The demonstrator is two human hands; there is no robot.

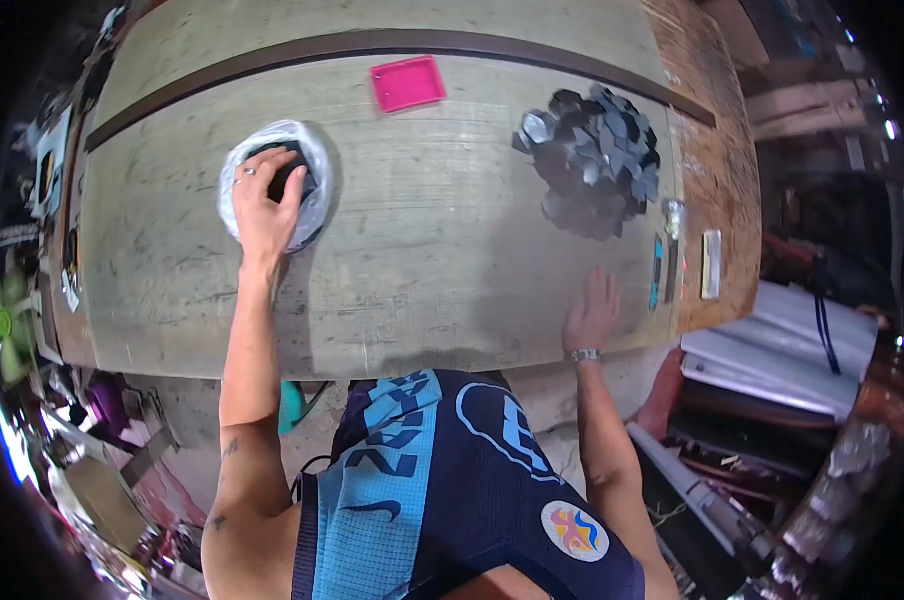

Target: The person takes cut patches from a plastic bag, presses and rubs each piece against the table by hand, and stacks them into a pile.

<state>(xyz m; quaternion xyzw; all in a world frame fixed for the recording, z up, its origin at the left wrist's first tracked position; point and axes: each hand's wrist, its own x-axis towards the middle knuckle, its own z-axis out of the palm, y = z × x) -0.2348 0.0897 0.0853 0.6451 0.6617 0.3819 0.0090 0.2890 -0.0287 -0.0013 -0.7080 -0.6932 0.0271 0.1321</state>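
My left hand is inside the mouth of a round container lined with a white plastic bag, on the left of the table. Its fingers and thumb curl around dark flat pieces; how many is hidden. My right hand rests palm down near the table's front edge, fingers stretched out, holding nothing. Beyond it lies a loose pile of dark grey, many-sided flat pieces, some of them shiny.
A pink tray sits near a long dark bar crossing the table. At right are a blue-and-black cutter, a dark-handled tool and a whitish block. Silvery rolls stand beside the table; a green fan is at left.
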